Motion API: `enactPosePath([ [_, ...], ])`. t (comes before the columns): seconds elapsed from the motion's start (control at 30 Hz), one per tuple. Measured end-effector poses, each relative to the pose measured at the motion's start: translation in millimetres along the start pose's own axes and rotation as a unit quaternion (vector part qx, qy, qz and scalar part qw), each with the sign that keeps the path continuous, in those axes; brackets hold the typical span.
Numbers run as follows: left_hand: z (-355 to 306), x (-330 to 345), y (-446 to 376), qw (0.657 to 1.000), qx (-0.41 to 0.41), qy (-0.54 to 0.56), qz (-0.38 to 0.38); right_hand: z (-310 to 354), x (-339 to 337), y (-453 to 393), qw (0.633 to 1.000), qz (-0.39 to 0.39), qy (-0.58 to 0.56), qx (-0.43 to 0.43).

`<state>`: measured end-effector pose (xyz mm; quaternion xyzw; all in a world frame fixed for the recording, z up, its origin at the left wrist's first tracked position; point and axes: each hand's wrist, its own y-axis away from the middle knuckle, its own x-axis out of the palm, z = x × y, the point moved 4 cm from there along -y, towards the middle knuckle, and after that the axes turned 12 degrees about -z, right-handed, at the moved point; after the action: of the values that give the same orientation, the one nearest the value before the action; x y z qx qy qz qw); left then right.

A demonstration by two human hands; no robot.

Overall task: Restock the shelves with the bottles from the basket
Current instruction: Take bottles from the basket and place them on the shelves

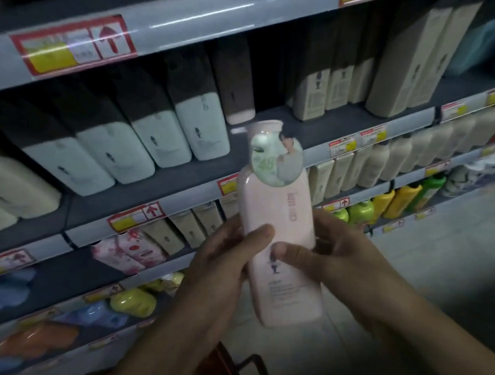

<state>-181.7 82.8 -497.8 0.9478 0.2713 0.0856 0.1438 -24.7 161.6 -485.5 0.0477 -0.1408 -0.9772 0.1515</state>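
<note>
A: Where's the pink bottle [278, 231]?

B: Upright between your hands; left hand [229, 252] and right hand [335, 254] both wrap its middle, thumbs on the label face. Looks full, so heavy, and smooth, rigid plastic, likely slippery. Grip the waist, not the cap.

A: Room?

B: Gap on the shelf [271, 113] above your fingertips, beside the brown-topped bottle [234, 86].

- Left hand [229, 252], forearm entering from 7 o'clock, thumb curled across the front of a tall pale-pink plastic bottle [278, 222].
- Right hand [327, 254], forearm from 5 o'clock, grips opposite side, thumb on front.
</note>
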Motion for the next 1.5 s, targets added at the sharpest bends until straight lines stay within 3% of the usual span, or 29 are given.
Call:
enactPosePath([
  [0.17,-26.8,23.6,-78.5,0.996,0.046,-0.079,-0.022,15.6,-1.3,-82.5,0.997,0.003,0.0,-0.08],
  [0.37,-77.9,45.0,-158.7,0.985,0.115,-0.088,-0.097,57.7,11.2,-175.0,0.984,0.008,-0.055,-0.17],
  [0.7,-102.8,68.4,-225.1,0.974,0.132,-0.077,-0.168,77.8,22.6,-252.4,0.986,0.067,-0.12,-0.097],
  [0.9,-109.9,80.9,-233.7,0.937,0.222,-0.116,-0.243,86.0,21.4,-271.1,0.966,0.084,-0.172,-0.175],
  [1.1,-90.4,89.8,-221.4,0.903,0.286,-0.167,-0.273,72.1,36.3,-291.7,0.957,0.098,-0.202,-0.183],
  [1.3,-63.0,74.7,-206.7,0.899,0.305,-0.183,-0.256,71.7,57.4,-301.2,0.967,0.087,-0.148,-0.19],
  [1.5,-58.9,56.0,-200.1,0.922,0.277,-0.146,-0.227,71.1,49.2,-298.8,0.955,0.062,0.001,-0.291],
])
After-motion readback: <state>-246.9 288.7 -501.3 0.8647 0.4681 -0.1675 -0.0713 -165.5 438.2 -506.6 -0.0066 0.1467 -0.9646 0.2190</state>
